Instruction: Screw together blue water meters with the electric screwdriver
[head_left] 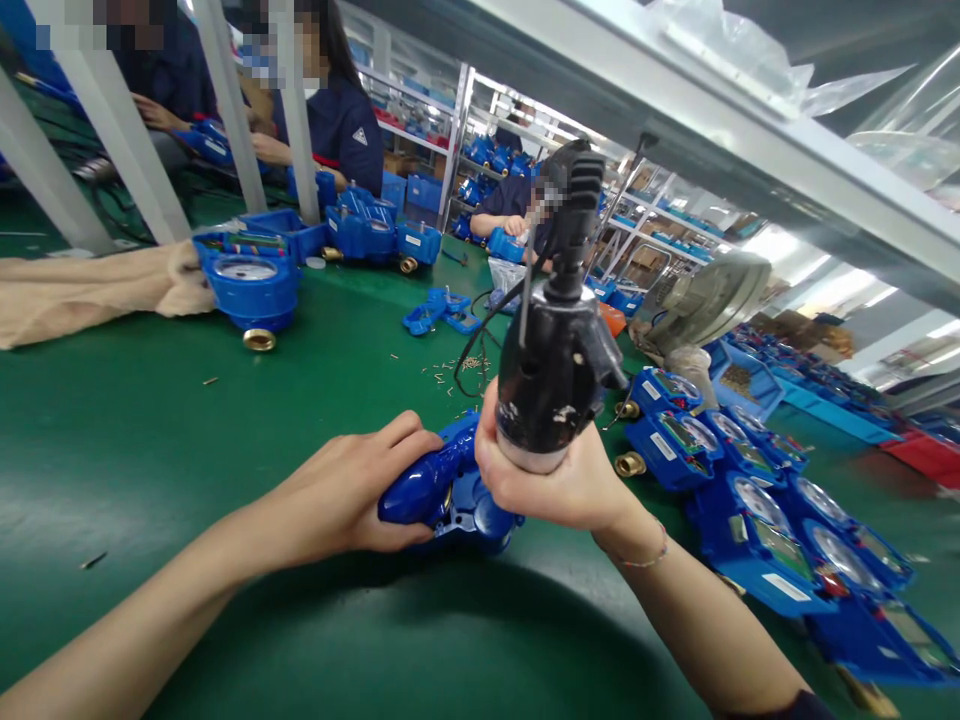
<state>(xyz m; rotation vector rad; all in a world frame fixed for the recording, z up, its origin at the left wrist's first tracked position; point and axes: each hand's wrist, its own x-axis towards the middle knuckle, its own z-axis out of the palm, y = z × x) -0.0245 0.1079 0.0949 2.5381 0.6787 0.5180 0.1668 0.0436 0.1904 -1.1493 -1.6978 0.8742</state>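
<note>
A blue water meter (pixel 420 488) lies on the green tabletop with its underside up. My left hand (pixel 375 480) is closed around its left end, thumb below and fingers over the top. My right hand (pixel 551 480) grips a black electric screwdriver (pixel 551 370) upright, its cord end pointing up. The tool stands over the right part of the meter; its tip is hidden behind my hand and the housing. Beyond the meter, small loose screws (pixel 469 365) are scattered on the table near some blue plastic covers (pixel 442 312).
Several open blue meters (pixel 757 540) with brass fittings stand in rows at the right. Another meter (pixel 251 285) sits at the left beside a beige cloth (pixel 97 290). A metal shelf beam (pixel 720 130) crosses overhead. A fan (pixel 709 300) and co-workers (pixel 337 130) are farther back.
</note>
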